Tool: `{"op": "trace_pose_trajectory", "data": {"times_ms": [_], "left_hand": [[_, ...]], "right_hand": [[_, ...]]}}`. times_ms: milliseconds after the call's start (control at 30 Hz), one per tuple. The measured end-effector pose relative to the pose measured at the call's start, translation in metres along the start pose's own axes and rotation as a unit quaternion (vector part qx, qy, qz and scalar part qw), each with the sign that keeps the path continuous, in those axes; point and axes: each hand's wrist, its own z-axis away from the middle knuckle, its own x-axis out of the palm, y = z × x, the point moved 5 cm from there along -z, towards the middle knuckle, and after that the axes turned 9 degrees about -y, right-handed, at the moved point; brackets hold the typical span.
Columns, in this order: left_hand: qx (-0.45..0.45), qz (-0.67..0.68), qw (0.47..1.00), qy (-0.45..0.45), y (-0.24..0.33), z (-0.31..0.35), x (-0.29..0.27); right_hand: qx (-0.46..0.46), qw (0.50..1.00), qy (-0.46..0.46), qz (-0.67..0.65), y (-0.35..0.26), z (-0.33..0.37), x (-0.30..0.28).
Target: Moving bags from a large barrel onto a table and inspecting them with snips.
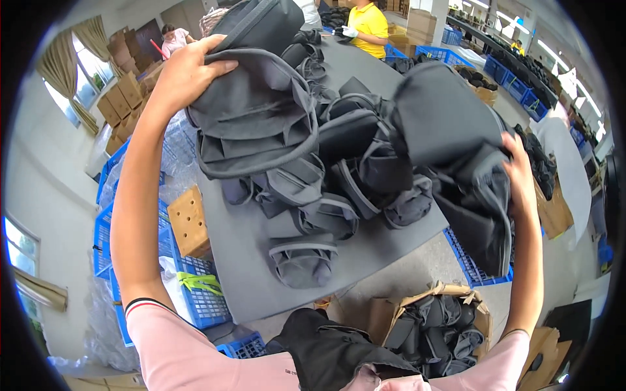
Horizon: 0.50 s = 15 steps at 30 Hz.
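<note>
Left hand raised, fingers curled over the top edge of a grey fabric bag, thumb pressed on its front. Clamped on it. The bag is lifted over the far left part of the table, hanging folded, piping loop drooping at its bottom.

Right hand gripping a second dark grey bag from its right side, fingers dug into the fabric. That bag is held up over the right edge of the table, lower end hanging past the edge. Hands well apart, one bag each.

Between and below them: a heap of same grey bags on the grey table, some stacked, some flopped open, one lying alone nearest the front edge.

Wooden block with holes at the table's left edge. Blue plastic crates below left, green strip on one. Cardboard box on the floor near right, full of grey bags. Black bundle right in front of the person's chest.

Far end: a person in a yellow shirt at the table; more blue crates and cardboard boxes behind.
</note>
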Motion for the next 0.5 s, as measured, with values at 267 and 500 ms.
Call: {"op": "trace_pose_trajectory", "data": {"times_ms": [267, 500], "left_hand": [[-0.002, -0.086, 0.989, -0.123, -0.123, -0.101, 0.102], [0.0, -0.11, 0.962, -0.249, -0.151, -0.161, 0.231]], "right_hand": [[-0.041, 0.994, -0.095, 0.025, -0.099, -0.152, 0.12], [-0.024, 0.989, -0.132, 0.06, -0.112, -0.189, 0.172]]}}
